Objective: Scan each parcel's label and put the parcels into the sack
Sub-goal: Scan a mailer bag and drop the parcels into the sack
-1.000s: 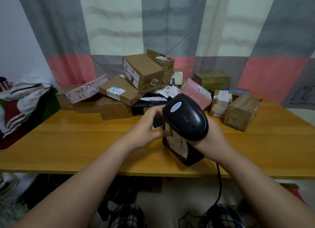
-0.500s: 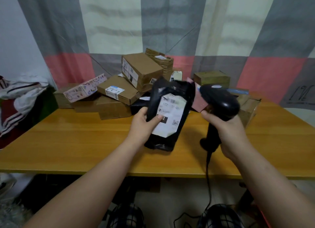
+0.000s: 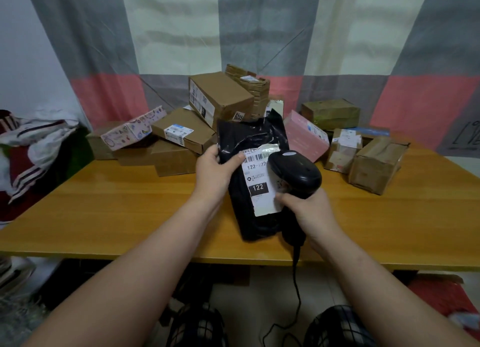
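At frame centre the left hand [image 3: 215, 172] curls its fingers round the upper edge of the black parcel [image 3: 249, 139], holding it above the table [image 3: 117, 216]. The right hand [image 3: 309, 211] grips the scanner [image 3: 296, 174], whose head is over the label [image 3: 259, 188]. This looks like mid-scan; the heap of boxes [image 3: 220, 97] behind awaits, and no sack shows.
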A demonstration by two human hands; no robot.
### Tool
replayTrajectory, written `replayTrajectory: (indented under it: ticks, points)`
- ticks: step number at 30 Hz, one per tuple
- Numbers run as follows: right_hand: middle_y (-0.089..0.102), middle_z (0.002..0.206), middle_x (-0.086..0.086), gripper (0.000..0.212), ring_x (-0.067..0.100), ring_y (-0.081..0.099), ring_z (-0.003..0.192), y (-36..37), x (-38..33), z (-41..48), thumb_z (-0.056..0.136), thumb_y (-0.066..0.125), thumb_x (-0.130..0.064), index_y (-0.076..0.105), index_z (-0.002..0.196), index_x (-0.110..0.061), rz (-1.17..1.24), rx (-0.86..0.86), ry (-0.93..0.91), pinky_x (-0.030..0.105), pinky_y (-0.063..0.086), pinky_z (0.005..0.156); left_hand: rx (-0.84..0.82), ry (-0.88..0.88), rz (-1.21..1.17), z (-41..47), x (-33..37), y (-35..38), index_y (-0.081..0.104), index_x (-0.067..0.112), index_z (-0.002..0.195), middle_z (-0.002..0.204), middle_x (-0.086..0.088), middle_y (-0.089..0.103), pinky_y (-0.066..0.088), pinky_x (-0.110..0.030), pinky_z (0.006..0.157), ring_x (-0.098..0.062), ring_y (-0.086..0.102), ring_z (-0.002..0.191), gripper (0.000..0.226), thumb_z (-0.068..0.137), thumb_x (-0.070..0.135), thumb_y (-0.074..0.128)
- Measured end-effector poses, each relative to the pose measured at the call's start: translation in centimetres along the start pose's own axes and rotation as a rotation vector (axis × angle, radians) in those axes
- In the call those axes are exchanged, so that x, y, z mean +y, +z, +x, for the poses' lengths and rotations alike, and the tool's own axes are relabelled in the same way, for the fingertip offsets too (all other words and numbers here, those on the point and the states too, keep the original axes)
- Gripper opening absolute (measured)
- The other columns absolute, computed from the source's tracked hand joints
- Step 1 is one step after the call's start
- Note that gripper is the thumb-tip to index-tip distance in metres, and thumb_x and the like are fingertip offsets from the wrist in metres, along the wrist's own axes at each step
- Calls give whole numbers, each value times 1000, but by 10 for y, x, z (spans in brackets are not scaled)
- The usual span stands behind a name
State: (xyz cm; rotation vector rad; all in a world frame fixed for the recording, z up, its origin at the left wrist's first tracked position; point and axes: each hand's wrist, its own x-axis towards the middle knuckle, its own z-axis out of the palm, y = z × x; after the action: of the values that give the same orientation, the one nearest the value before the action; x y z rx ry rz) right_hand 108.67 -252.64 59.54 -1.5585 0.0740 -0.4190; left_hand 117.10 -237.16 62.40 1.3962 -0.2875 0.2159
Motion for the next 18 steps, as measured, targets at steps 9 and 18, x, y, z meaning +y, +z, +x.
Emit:
replayTrajectory:
  ticks: [9,18]
  points:
    - [64,59,-14,16,-5,59,61,5,6,-15,75,76,-35,62,67,-32,-309,-9,-182,12,41,53,9,-31,126,28,0,-18,65,7,105,102,-9,72,58,-33,81,-20,70,94,19,86,4,67]
    - [63,58,-17,15,0,61,59,9,13,-28,77,75,-34,66,75,-23,-276,58,-204,11,42,52,7,-64,128,32,-3,-24,66,13,104,99,-5,73,59,-32,75,-16,71,90,18,87,7,66]
